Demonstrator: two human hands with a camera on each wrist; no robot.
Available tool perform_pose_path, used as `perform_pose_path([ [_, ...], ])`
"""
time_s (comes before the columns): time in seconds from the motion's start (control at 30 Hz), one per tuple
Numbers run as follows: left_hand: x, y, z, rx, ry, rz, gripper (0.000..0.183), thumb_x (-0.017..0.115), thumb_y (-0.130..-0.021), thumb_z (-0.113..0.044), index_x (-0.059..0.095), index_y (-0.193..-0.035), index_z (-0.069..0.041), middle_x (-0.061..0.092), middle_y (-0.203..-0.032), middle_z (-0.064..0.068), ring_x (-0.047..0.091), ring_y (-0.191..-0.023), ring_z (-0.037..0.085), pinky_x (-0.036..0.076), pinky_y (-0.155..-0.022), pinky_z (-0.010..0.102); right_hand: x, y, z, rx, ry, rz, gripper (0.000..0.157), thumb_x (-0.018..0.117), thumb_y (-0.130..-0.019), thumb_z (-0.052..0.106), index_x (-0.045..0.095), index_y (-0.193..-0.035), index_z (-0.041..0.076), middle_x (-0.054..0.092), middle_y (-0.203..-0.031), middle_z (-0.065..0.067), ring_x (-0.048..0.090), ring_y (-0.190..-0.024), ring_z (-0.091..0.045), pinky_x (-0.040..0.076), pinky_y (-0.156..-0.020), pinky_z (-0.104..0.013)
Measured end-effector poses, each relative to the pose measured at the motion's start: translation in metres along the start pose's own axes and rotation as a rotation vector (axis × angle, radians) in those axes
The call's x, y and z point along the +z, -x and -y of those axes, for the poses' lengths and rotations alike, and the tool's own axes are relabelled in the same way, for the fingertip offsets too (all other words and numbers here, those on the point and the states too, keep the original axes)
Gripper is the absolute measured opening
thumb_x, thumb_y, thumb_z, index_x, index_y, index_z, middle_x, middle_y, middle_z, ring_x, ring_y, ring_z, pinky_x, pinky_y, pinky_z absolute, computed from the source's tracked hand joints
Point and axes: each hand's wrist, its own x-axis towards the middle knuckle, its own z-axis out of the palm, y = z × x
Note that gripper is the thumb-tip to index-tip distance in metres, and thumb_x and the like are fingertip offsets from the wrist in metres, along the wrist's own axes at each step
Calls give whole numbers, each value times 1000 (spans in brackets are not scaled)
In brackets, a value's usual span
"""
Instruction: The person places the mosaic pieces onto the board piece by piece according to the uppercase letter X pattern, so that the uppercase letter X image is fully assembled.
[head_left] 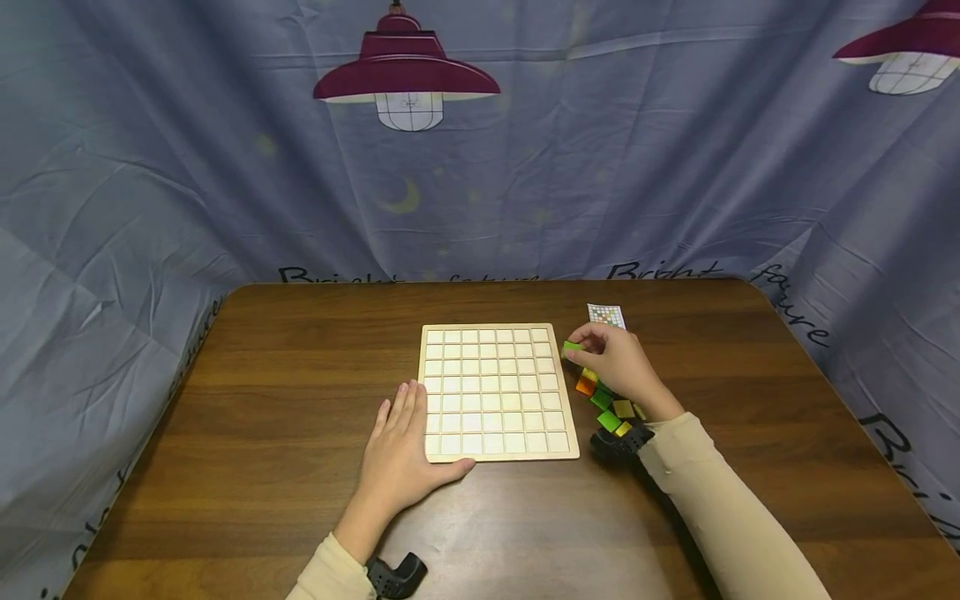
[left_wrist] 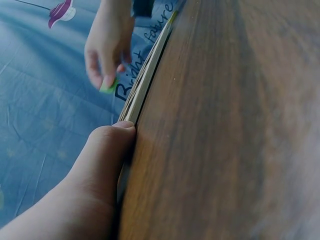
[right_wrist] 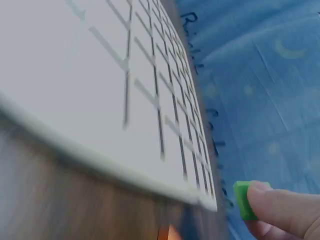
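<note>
"Right hand (head_left: pixel 617 360) pinched a green tile (head_left: pixel 572 346); where was the board (head_left: pixel 491 384)?"
"Just left of that tile, its right edge nearest. Left hand (head_left: pixel 399 465), fingers extended, rested at the opposite edge."

The right hand (head_left: pixel 621 360) hides the near edge of the card (head_left: pixel 606 314), its print too small to tell. The black wristband (head_left: pixel 619 441) partly covers the nearest blocks (head_left: pixel 623 429). The far right lamp (head_left: pixel 910 42) is cut off; the right wrist view blurs and crops the board (right_wrist: pixel 105 95).
</note>
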Motion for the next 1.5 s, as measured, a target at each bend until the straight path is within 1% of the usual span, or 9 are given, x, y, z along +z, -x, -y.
perform_pose_path([
  [0.13, 1, 0, 0, 5, -3, -6, 131, 57, -69, -88, 21, -156, 2, 22, -163, 17, 18, -154, 27, 15, -126, 47, 16, -21, 18, 4, -57, 68, 17, 74, -90, 23, 69, -104, 16, 68, -95, -4, 59, -83, -21, 49, -69, -32],
  [0.2, 1, 0, 0, 7, -4, -9, 131, 57, -69, -88, 21, -156, 2, 22, -163, 17, 19, -154, 27, 16, -126, 47, 25, -31, 26, 9, -71, 95, 17, 74, -90, 24, 69, -105, 16, 68, -96, -4, 60, -83, -22, 50, -69, -34],
  [0.37, 1, 0, 0, 6, -7, -10, 130, 58, -68, -87, 21, -156, 2, 23, -163, 18, 19, -154, 27, 17, -125, 47, 52, -48, 47, 5, -86, 143, 16, 74, -90, 24, 69, -104, 18, 67, -96, -3, 62, -84, -20, 51, -69, -33],
  [0.57, 0, 0, 1, -3, -10, -2, 130, 58, -69, -87, 20, -156, 2, 22, -163, 17, 18, -154, 26, 16, -126, 46, 84, -57, 70, -28, -152, 171, 16, 75, -90, 22, 69, -104, 17, 67, -95, -2, 61, -84, -18, 49, -73, -32],
  [0.73, -1, 0, 1, -4, -14, 0, 130, 57, -69, -87, 20, -156, 2, 23, -163, 17, 18, -154, 26, 16, -126, 46, 102, -59, 88, -50, -166, 185, 15, 75, -90, 24, 69, -102, 19, 67, -94, 1, 61, -83, -16, 50, -73, -31],
  [0.83, -1, 0, 1, -2, -20, -7, 130, 57, -69, -88, 22, -156, 2, 24, -163, 17, 19, -154, 26, 17, -126, 46, 109, -59, 95, -56, -156, 180, 14, 74, -90, 25, 69, -102, 19, 67, -94, 1, 61, -86, -16, 51, -76, -32],
  [1.1, 0, 0, 2, -3, -25, -4, 130, 57, -68, -88, 21, -156, 2, 24, -163, 16, 19, -154, 25, 16, -126, 45, 119, -59, 97, -79, -92, 169, 14, 74, -90, 27, 71, -102, 19, 65, -97, 4, 61, -90, -13, 52, -81, -32],
  [1.23, 0, 0, 2, -4, -24, -3, 130, 56, -69, -88, 21, -156, 2, 24, -163, 16, 19, -154, 25, 16, -126, 45, 122, -60, 98, -96, -47, 152, 15, 74, -90, 28, 72, -102, 19, 61, -96, 4, 59, -90, -13, 51, -81, -31],
  [1.5, 0, 0, 2, -2, -27, -6, 130, 56, -69, -88, 22, -156, 2, 24, -163, 17, 19, -154, 25, 17, -126, 45, 124, -59, 102, -108, 83, 173, 19, 71, -92, 33, 73, -106, 19, 60, -94, 6, 57, -83, -12, 49, -76, -31],
])
